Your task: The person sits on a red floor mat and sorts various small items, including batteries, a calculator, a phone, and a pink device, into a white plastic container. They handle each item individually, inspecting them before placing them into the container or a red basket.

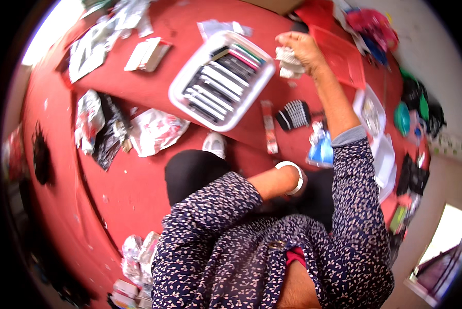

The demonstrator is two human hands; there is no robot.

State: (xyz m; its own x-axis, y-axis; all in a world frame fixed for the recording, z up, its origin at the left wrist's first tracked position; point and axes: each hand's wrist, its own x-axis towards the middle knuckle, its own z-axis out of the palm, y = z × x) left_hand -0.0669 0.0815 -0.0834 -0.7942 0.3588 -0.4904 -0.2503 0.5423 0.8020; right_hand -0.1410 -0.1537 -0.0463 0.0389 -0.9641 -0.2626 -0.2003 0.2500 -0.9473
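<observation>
At the upper right, my right hand [307, 50] is closed on a folded bundle of cream ribbed cloth [289, 64], raised just beyond the right rim of a white plastic tub [178, 85]. Slim upright items, mostly black and white with a pink and a green one, fill the tub in a row [223, 85]. My left forearm crosses over my lap, a white band at its wrist. Of my left hand [296, 179] little shows, and its fingers are hidden. Between the two hands lies a black-and-white striped knitted piece [295, 114].
A red plastic tray [339, 56] and white plastic trays [383, 154] line the right side. Near my right forearm lie a blue packet [321, 147] and a narrow red strip [269, 126]. Plastic bags [156, 131] and a small white box [146, 54] rest leftward on red cloth [122, 190].
</observation>
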